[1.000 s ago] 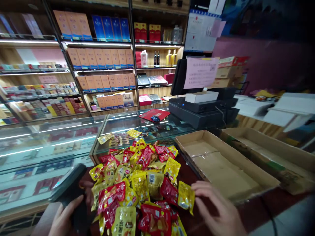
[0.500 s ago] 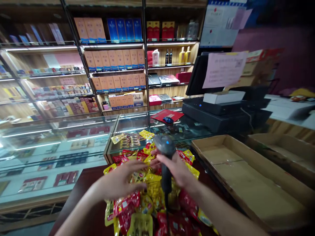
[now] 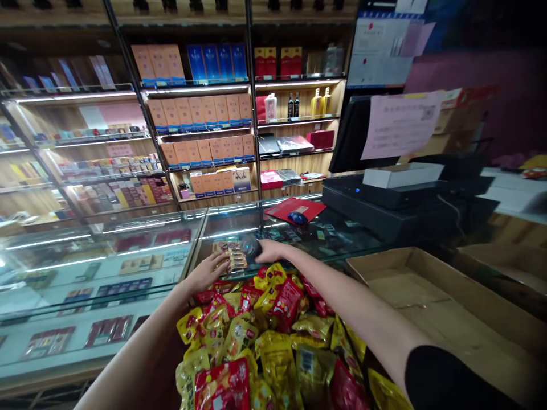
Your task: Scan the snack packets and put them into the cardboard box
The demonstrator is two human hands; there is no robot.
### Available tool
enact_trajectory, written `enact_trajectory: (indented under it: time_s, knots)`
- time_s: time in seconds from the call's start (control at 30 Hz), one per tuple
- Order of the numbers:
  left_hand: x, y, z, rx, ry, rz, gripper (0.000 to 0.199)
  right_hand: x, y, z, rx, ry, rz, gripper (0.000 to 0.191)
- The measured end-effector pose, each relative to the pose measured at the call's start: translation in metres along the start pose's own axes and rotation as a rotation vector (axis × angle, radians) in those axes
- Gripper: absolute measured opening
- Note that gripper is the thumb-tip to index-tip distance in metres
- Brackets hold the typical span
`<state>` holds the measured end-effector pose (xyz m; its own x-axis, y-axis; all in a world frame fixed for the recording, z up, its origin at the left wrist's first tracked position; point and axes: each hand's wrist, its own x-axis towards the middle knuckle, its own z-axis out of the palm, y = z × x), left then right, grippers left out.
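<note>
Open-fingered, the left hand [image 3: 205, 272] lies against a small stack of snack packets [image 3: 229, 256] on the glass display case [image 3: 128, 250], clenching nothing. The right hand [image 3: 273, 250], its arm ending in a black sleeve [image 3: 453, 381] nearer the body, stretches forward and ends touching or just beside a dark barcode scanner [image 3: 250, 246]; whether it grasps the scanner cannot be told.

Below both arms lies a heaped pile of red and yellow snack packets [image 3: 265, 341]. To its right sits a shallow cardboard tray [image 3: 427, 296], with a second one [image 3: 504, 262] beyond it. Boxes and cartons [image 3: 128, 270] fill the inside of the case. On the glass top, a computer mouse [image 3: 298, 217] sits on a red mat [image 3: 290, 209], near a black cash register [image 3: 397, 205]. Farther back, wall shelves [image 3: 200, 114] hold boxes and bottles.
</note>
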<state>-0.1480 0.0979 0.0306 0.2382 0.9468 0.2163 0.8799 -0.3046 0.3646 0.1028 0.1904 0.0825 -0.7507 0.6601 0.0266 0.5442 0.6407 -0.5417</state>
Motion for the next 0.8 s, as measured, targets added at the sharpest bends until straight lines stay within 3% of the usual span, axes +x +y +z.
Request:
enact_trajectory:
  time_s: [0.13, 0.27, 0.37, 0.43, 0.5, 0.57, 0.67, 0.8]
  knots:
    - [-0.027, 0.028, 0.003, -0.130, 0.027, 0.067, 0.034, -0.032, -0.008, -0.009, -0.054, -0.092, 0.053, 0.037]
    - [-0.047, 0.074, 0.005, -0.284, -0.002, 0.125, 0.033, -0.080, -0.032, -0.036, 0.372, -0.254, 0.209, 0.032]
    - [-0.081, 0.099, 0.002, -0.273, -0.032, 0.163, 0.047, -0.133, -0.045, -0.050, 0.605, -0.153, 0.184, 0.034]
    - [-0.117, 0.098, 0.007, -0.235, 0.120, 0.055, 0.048, -0.178, -0.047, -0.047, 0.736, 0.018, 0.193, 0.037]
    - [-0.157, 0.085, 0.023, -0.201, 0.393, -0.147, 0.052, -0.229, -0.042, -0.029, 0.817, 0.197, 0.251, 0.043]
    - [-0.188, 0.067, 0.050, -0.196, 0.515, -0.349, 0.054, -0.280, -0.033, 0.002, 0.807, 0.280, 0.354, 0.042]
    - [-0.205, 0.053, 0.093, -0.146, 0.407, -0.482, 0.056, -0.345, -0.023, 0.059, 0.555, 0.430, 0.383, 0.042]
    - [-0.175, 0.074, 0.121, -0.068, 0.444, -0.518, 0.068, -0.388, -0.021, 0.133, 0.106, 0.613, 0.441, 0.061]
